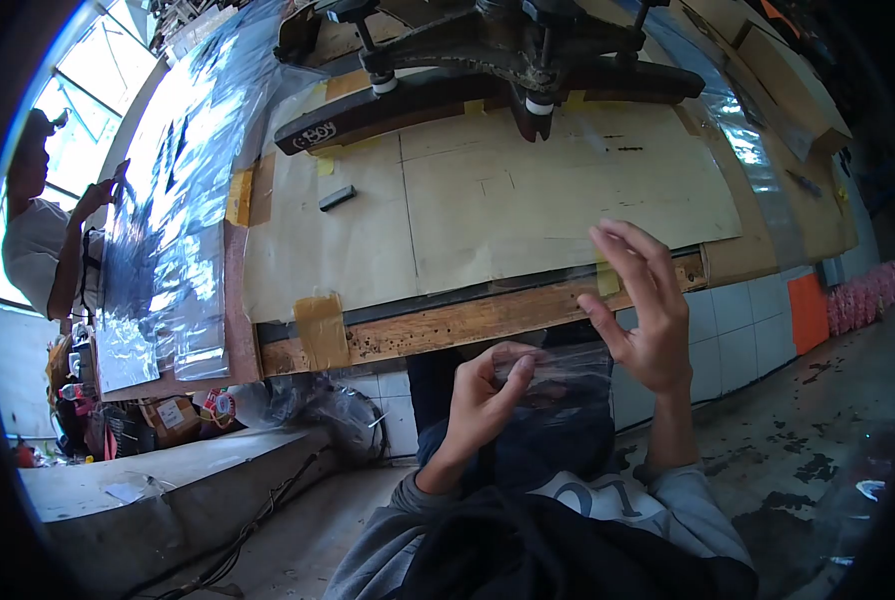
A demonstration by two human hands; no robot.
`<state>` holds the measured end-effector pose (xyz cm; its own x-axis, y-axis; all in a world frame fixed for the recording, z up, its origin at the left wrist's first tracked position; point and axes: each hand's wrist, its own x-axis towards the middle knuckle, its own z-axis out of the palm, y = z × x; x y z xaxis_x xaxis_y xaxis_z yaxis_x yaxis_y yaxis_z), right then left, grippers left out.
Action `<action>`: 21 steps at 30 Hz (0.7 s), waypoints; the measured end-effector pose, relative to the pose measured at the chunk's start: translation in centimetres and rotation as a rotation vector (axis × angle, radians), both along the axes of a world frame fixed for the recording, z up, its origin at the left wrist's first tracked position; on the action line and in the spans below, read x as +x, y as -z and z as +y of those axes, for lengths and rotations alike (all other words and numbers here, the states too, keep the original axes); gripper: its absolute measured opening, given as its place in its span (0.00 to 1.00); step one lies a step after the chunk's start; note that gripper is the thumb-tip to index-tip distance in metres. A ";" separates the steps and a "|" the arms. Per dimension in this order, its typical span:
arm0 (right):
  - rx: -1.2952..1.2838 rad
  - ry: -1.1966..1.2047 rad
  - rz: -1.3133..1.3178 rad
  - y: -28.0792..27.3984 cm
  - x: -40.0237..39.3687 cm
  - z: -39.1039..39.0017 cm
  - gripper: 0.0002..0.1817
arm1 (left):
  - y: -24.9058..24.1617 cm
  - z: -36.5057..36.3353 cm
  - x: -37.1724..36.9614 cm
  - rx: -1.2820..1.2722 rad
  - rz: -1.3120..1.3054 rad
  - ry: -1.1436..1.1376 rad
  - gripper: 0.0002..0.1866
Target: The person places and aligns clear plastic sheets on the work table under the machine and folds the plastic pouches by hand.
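A clear plastic film (568,378) stretches from my left hand (493,388), whose thumb and fingers are closed on its left end. My right hand (646,310) is raised higher at the table's front edge, thumb and fingers apart. Whether the film touches my right palm is hard to tell. Just beyond both hands lies a large beige sheet (528,210) with dark lines drawn on it. Yellow tape (323,332) wraps the wooden front edge (428,338). A small dark block (338,198) rests on the sheet's left part.
A dark metal frame with a long bar (418,108) spans the table's far side. Shiny plastic sheeting (173,230) covers the left side. Another person (43,230) stands at far left. An open cardboard box (783,85) is at back right. Boxes and bags (173,418) lie lower left.
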<state>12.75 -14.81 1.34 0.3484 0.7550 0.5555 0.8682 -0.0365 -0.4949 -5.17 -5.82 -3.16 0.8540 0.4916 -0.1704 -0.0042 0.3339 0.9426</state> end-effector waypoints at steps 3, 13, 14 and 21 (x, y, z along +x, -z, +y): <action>-0.136 -0.043 -0.039 -0.5 0.8 0.5 0.31 | 0.5 -0.1 0.2 0.011 0.002 -0.022 0.13; -0.311 -0.073 -0.244 -0.4 1.1 2.3 0.30 | 0.3 -0.1 0.4 0.060 0.107 -0.024 0.13; -0.322 -0.078 -0.275 -0.6 1.1 2.4 0.29 | 0.2 0.0 0.4 0.072 0.110 -0.025 0.13; -0.332 -0.062 -0.449 -0.5 0.4 2.8 0.28 | 0.8 -0.1 0.1 0.059 0.096 -0.042 0.14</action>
